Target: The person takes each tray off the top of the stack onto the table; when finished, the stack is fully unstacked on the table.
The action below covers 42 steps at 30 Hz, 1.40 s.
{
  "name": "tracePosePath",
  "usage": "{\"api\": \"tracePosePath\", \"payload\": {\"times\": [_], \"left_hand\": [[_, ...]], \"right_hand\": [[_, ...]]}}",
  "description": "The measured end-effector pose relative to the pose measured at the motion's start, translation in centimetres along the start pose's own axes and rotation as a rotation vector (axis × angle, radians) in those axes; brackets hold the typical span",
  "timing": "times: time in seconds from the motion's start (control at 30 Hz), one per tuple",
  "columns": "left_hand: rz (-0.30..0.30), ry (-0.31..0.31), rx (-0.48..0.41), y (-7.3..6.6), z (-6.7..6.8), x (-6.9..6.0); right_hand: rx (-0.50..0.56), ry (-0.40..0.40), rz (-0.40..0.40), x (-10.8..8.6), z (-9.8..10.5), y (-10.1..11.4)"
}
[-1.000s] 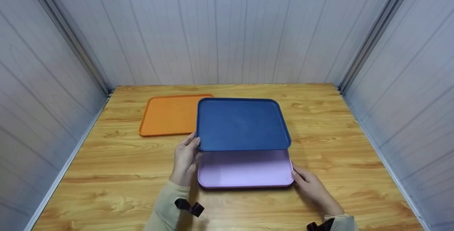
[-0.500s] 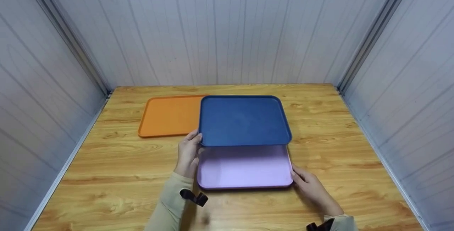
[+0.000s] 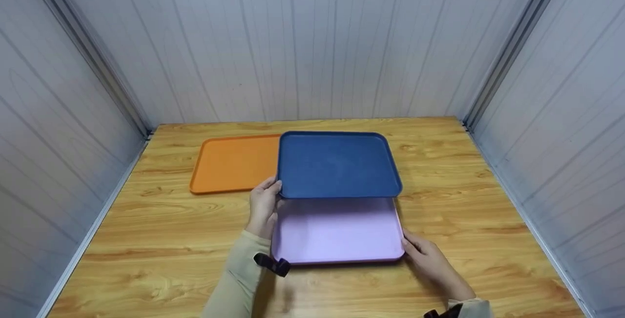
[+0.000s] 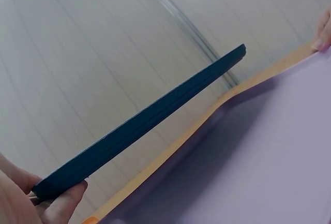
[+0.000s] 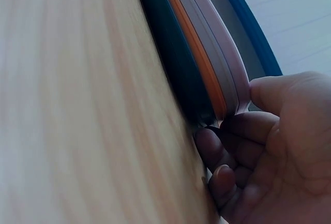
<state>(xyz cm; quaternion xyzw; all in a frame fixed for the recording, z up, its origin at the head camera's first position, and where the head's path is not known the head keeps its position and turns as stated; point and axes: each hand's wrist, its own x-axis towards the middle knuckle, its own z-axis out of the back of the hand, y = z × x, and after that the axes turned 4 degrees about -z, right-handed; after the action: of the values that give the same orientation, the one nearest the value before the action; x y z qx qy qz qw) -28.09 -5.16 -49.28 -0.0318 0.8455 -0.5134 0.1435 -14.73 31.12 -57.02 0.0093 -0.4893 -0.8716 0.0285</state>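
My left hand (image 3: 263, 205) pinches the front left corner of a blue tray (image 3: 339, 164), thumb on one face and fingers on the other. In the left wrist view the blue tray (image 4: 145, 118) is seen edge-on, lifted apart from the lilac tray (image 4: 279, 146) below it. That lilac tray (image 3: 342, 235) tops a stack on the table, its rear part hidden under the blue one. The right hand (image 3: 429, 262) holds the stack's right edge, its thumb at the lilac rim. Beneath that rim the right wrist view shows an orange edge (image 5: 194, 48) and a dark edge (image 5: 168, 53).
An orange tray (image 3: 234, 164) lies flat at the back left of the wooden table (image 3: 146, 240), its right end covered by the blue tray. Pale panel walls (image 3: 312, 39) enclose the back and both sides.
The left hand has moved the blue tray away from me and slightly right, baring more of the lilac tray. My right hand has stayed at the stack's right edge.
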Motion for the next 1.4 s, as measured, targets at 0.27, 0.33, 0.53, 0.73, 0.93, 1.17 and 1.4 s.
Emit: {"api": "tracePosePath", "payload": {"times": [0.27, 0.33, 0.53, 0.73, 0.93, 1.17, 1.4], "left_hand": [[0.022, -0.010, 0.014, 0.1, -0.6, 0.9], [0.027, -0.005, 0.015, 0.0, -0.8, 1.1], [0.032, 0.023, 0.055, -0.2, -1.8, 1.7], [0.015, 0.047, 0.081, -0.2, -2.5, 2.1], [0.009, 0.023, 0.111, 0.0, -3.0, 2.7], [0.020, 0.012, 0.097, 0.2, -4.1, 3.6], [0.023, -0.010, 0.099, 0.3, -4.8, 4.1]], "right_hand": [[0.013, 0.005, -0.009, 0.1, -0.1, -0.1], [0.009, 0.007, -0.026, 0.1, -0.1, -0.1], [0.017, 0.014, -0.044, 0.1, 0.1, 0.1], [0.011, 0.022, -0.023, 0.1, 0.2, 0.2], [-0.008, 0.014, -0.041, 0.0, 0.1, 0.0], [-0.020, -0.002, -0.056, 0.1, 0.0, -0.2], [0.024, 0.010, -0.031, 0.1, 0.0, -0.2]]}}
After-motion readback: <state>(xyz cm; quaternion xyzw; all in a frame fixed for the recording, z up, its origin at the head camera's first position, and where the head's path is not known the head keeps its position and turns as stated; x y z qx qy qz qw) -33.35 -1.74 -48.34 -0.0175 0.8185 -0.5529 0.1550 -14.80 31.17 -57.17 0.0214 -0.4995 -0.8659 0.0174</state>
